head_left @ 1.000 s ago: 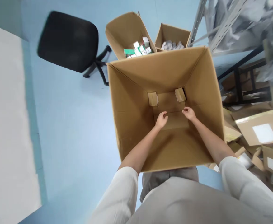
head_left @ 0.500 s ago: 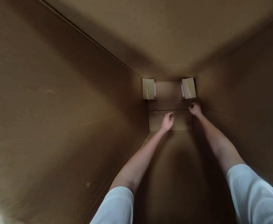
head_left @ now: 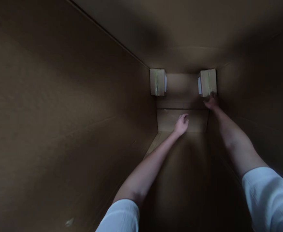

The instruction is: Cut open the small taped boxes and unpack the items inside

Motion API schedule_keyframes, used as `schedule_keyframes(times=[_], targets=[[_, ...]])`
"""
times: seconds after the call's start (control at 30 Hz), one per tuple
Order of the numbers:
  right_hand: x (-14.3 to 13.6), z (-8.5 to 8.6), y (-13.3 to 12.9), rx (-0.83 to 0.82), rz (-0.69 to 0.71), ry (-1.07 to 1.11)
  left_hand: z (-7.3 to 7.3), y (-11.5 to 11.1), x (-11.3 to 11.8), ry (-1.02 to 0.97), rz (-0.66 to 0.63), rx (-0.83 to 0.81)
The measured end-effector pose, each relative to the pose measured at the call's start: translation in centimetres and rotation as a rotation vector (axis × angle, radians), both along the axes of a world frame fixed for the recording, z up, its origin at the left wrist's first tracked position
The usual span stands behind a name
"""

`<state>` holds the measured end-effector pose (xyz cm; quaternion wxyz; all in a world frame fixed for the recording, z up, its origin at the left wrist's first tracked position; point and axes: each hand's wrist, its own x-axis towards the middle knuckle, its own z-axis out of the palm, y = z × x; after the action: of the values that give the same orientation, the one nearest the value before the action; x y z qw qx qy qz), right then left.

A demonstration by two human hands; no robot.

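I am looking down inside a deep brown cardboard box (head_left: 59, 96), dim all around. On its bottom lie two small taped cardboard parcels: one in the far left corner (head_left: 157, 82), one in the far right corner (head_left: 207, 82). My right hand (head_left: 211, 101) reaches to the near edge of the right parcel and touches it; its fingers are hard to make out in the shadow. My left hand (head_left: 181, 124) rests over the bottom flap of the box, fingers loosely curled, holding nothing. Both forearms are bare below white sleeves.
The box walls close in on every side: left wall (head_left: 83, 129), far wall (head_left: 180, 35), right wall (head_left: 257, 96). The bare floor flaps (head_left: 180, 90) lie between the two parcels. Nothing outside the box shows.
A second ago I looked at the box from above, with the room around it. My head has gone down inside. My right hand has moved forward to the right parcel; the left has shifted slightly right.
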<state>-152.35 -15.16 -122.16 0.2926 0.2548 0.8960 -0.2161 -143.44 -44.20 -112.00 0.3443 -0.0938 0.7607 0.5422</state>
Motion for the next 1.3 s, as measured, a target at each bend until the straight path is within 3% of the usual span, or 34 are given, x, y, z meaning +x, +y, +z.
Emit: schedule_keyframes(times=[0.2,0.57,0.8,0.93,1.1,1.3], targets=[[1.0,-0.3,-0.4,0.066,0.052,-0.094,-0.7,-0.1,0.4,-0.047,0.017,-0.021],[-0.9,-2.7,-2.1,0.087,-0.300,-0.009,0.2,-0.5,0.7,-0.062,0.056,0.001],[0.9,-3.2,-2.7,0.151,-0.401,-0.061,0.5,-1.0,1.3,-0.081,0.067,-0.016],[1.5,-2.6,-3.3,0.210,-0.485,-0.044,0.7,-1.5,1.4,-0.093,0.067,-0.003],[1.2,-1.4,-3.0,0.286,-0.453,-0.027,0.5,-2.2,1.0,-0.091,0.078,-0.022],[1.6,2.4,-3.4,0.149,-0.394,-0.045,1.4,-0.9,0.1,-0.091,0.026,-0.058]])
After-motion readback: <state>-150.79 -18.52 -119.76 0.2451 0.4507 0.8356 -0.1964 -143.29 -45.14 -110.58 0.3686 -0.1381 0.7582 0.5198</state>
